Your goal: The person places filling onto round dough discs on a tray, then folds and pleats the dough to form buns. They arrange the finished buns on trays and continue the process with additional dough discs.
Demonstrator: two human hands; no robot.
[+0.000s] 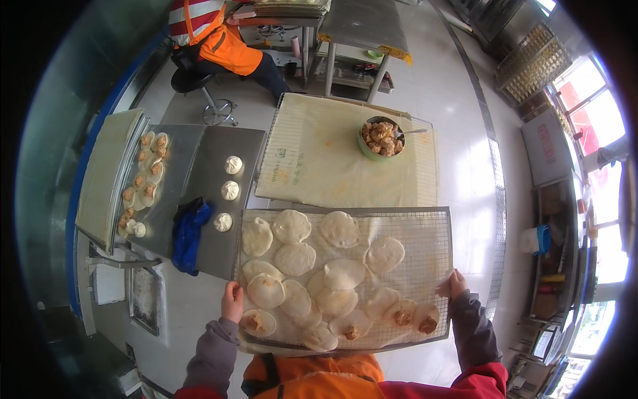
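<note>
A wire-mesh tray lined with cloth is in front of me. My left hand is closed on its left edge. At the opposite edge, my right hand grips the side, fingers closed. Flat rounds of dough lie across the tray, some overlapping. Several along the near side carry lumps of orange-brown filling. Just beyond is another cloth-lined rack, with a light green bowl of filling on it. A spoon sticks out of this bowl.
On the metal table at left are three pleated buns, a blue cloth and dough rounds with filling. Stacked trays stand at its left end. Farther back, a person in orange sits beside another table.
</note>
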